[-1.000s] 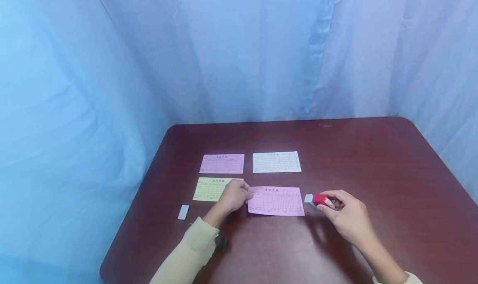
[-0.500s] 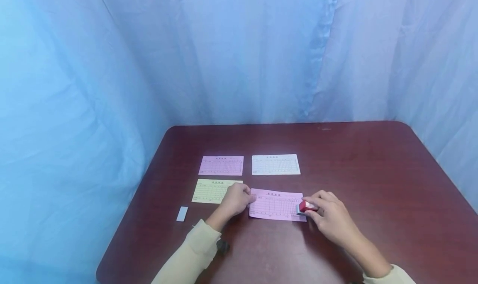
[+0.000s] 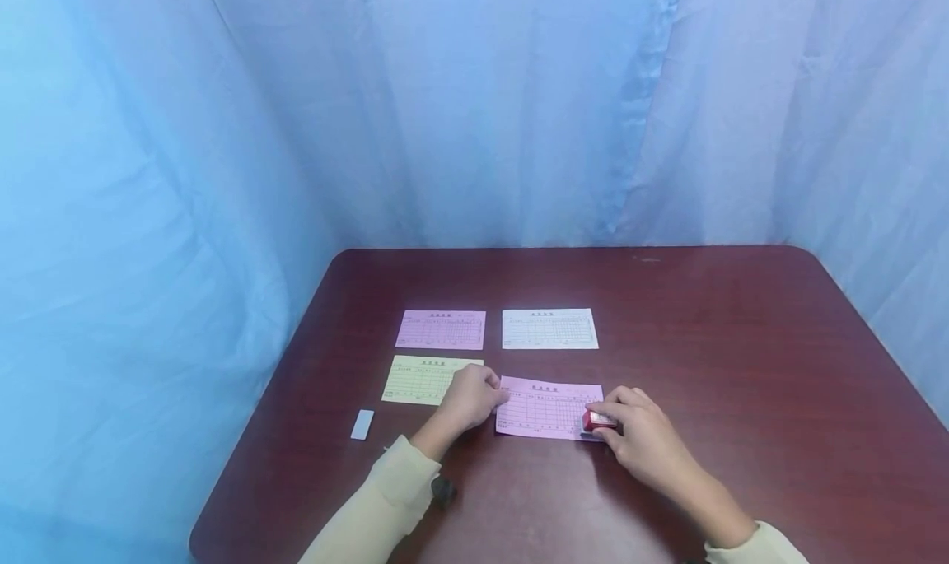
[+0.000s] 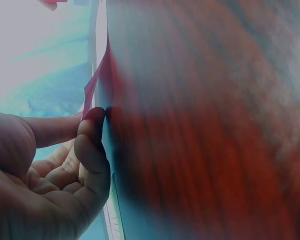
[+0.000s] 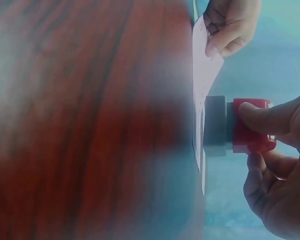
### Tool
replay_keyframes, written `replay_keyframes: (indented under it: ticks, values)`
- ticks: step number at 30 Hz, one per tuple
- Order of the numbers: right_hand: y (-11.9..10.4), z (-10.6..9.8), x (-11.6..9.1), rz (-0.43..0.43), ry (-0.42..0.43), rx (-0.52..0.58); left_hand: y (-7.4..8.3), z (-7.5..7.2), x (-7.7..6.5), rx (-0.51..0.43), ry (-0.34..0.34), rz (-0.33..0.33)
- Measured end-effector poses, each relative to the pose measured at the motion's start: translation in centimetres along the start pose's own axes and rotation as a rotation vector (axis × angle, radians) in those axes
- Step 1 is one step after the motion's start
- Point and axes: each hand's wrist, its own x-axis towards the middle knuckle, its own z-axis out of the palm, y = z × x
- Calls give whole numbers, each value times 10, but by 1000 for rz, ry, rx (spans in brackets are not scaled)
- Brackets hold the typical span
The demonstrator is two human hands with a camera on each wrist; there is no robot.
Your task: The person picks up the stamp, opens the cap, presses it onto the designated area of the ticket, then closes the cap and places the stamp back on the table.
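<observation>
two hands were over the near pink slip, which lay on the counter in front of the person. the left hand pinched its left edge, lifting that end off the surface; the right hand gripped the red stamp, its grey base down at the slip's lower right corner. to my eye the raised end was the weak spot: a tug there while the stamp bore down could skid the paper and smear any ink. a tilted press might leave a patchy print, and with the corner so near, poor aim could catch the counter.

the left hand also hid part of the yellow slip, so its fingers might nudge it. the far pink slip and white slip lay beyond, out of the way. a pale bar lay off to the left, and blue curtain hung behind.
</observation>
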Motion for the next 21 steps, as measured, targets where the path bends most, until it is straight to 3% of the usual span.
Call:
replay_keyframes:
  ticks: [21]
  values:
    - [1,4,0,36,-54,-9,3,0,-2,20,12,-17]
